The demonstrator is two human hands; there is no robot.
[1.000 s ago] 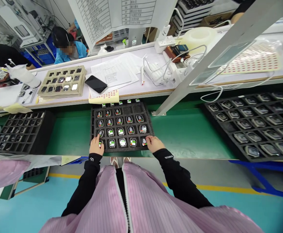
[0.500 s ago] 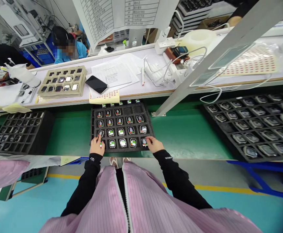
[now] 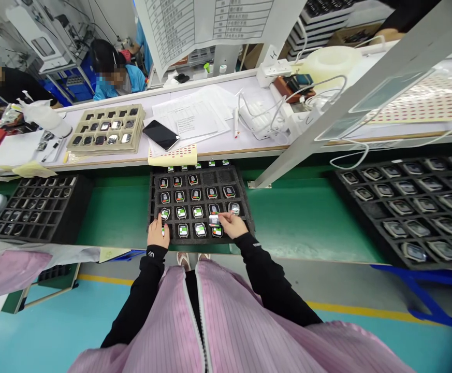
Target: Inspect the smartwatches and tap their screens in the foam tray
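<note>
A black foam tray (image 3: 245, 207) with several lit smartwatches in its pockets lies in front of me. My right hand (image 3: 233, 226) pinches a smartwatch (image 3: 214, 220) by its edge, raised over the two front rows toward the tray's right side. At the left edge, my left hand (image 3: 158, 232) rests with its fingers stretched forward, the fingertips touching a slightly turned smartwatch (image 3: 165, 213) showing a green and white screen. Part of another watch in the front left corner shows beside that hand's fingers. The front right pocket is partly hidden by my right hand.
Another black tray of watches (image 3: 400, 207) lies at the right, and a deep black tray (image 3: 70, 212) at the left. On the shelf behind are a phone (image 3: 161, 135), a beige tray (image 3: 136, 142) and papers. A slanted metal post (image 3: 307, 145) rises right of centre.
My right hand has lifted the watch from the front right corner and moved left with it. The watch under my left fingertips now shows a green and white screen.
</note>
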